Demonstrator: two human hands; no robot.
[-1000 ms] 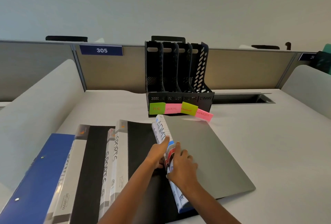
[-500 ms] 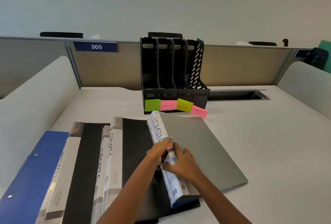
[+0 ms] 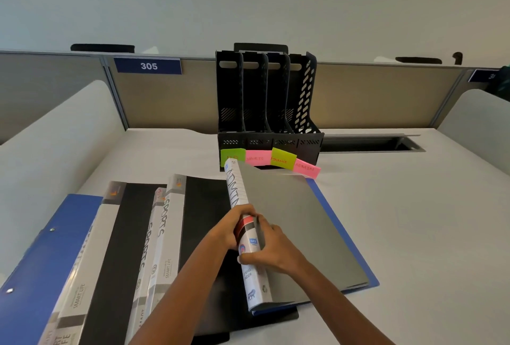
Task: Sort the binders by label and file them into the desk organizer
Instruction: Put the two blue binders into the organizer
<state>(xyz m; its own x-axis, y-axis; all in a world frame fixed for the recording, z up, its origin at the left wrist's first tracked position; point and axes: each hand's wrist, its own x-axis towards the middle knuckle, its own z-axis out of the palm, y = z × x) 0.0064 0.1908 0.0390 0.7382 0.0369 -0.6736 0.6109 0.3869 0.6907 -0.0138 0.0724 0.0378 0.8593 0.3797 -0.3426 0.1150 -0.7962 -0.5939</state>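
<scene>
A grey and blue binder (image 3: 298,228) with ADMIN handwritten on its white spine lies on the desk, spine side raised. My left hand (image 3: 230,230) grips the spine from the left. My right hand (image 3: 271,251) grips it from the right, fingers over the grey cover. Two black binders labelled SPORTS (image 3: 154,234) and a blue binder (image 3: 41,256) lie side by side to the left. The black desk organizer (image 3: 269,113) stands at the back with several upright slots, all without binders. Sticky notes on its front read SPORTS, FINANCE and ADMIN (image 3: 307,168); the leftmost green note is partly hidden.
Low grey partitions (image 3: 386,96) enclose the desk, with a blue sign reading 305 (image 3: 148,66). A cable slot (image 3: 367,144) is cut into the desk to the right of the organizer. White curved side panels stand at the left and right.
The ADMIN binder's spine has been lifted and its blue lower cover now shows along the right edge. Both hands stay on the spine. The view has shifted slightly.
</scene>
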